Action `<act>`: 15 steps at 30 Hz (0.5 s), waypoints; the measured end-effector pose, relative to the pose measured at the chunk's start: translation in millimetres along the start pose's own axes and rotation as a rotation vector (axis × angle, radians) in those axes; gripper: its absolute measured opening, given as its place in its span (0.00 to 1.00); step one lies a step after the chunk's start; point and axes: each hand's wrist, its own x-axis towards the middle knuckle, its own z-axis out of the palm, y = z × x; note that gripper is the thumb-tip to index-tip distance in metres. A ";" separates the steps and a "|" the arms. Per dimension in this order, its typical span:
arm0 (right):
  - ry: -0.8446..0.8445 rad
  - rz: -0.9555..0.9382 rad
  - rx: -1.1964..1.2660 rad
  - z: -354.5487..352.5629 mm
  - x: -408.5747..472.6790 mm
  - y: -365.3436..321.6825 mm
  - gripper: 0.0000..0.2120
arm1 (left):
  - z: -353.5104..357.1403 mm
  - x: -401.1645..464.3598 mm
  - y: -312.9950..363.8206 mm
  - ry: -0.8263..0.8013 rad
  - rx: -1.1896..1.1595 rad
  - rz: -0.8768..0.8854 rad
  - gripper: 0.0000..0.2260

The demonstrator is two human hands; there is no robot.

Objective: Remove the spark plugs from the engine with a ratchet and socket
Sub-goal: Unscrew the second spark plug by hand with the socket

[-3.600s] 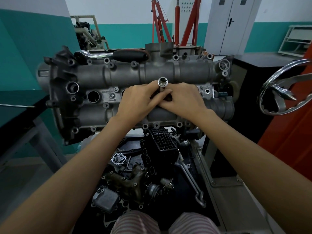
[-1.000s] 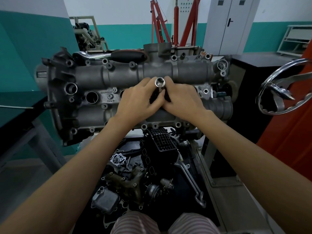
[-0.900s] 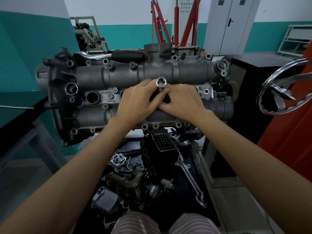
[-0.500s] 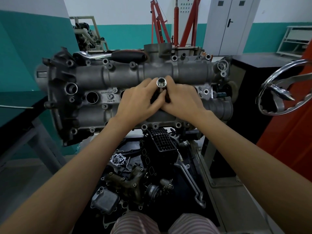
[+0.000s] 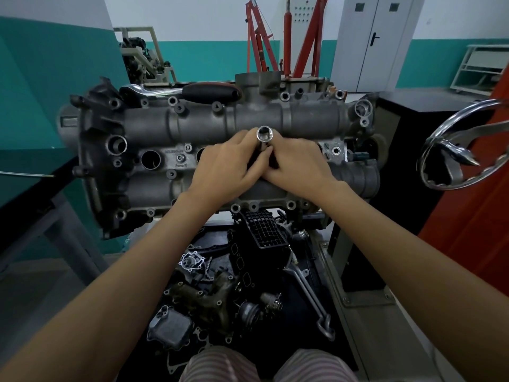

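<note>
Engine (image 5: 220, 150): grey, on its stand, the landmark here.
Socket (image 5: 264, 134): chrome, upright at the engine's middle, square drive end facing up.
Left hand (image 5: 223, 166): fingers curled round the socket's shaft.
Right hand (image 5: 297, 164): fingers pinching the same shaft (hands touching).
Ratchet (image 5: 181, 91): lying along the engine's far edge, unheld.

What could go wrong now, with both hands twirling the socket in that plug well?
Both hands pinch the socket by fingertips; it could slip and drop the plug into the parts pile below. The ratchet lies loose on the engine's far edge and might get knocked off.
</note>
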 end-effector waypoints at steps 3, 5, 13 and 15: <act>-0.001 0.019 0.012 -1.4 0.8 -1.0 0.14 | -1.1 0.3 -1.2 -0.004 -0.011 -0.023 0.18; -0.006 0.026 0.028 -1.8 -0.1 -1.5 0.14 | -2.2 0.9 -1.9 0.001 -0.034 -0.039 0.19; -0.009 -0.002 0.009 -1.1 0.0 -1.5 0.15 | -0.8 0.3 1.2 0.006 -0.025 -0.032 0.14; -0.014 0.022 0.015 -0.3 0.5 -1.7 0.14 | -1.0 0.4 0.4 -0.004 -0.022 -0.029 0.15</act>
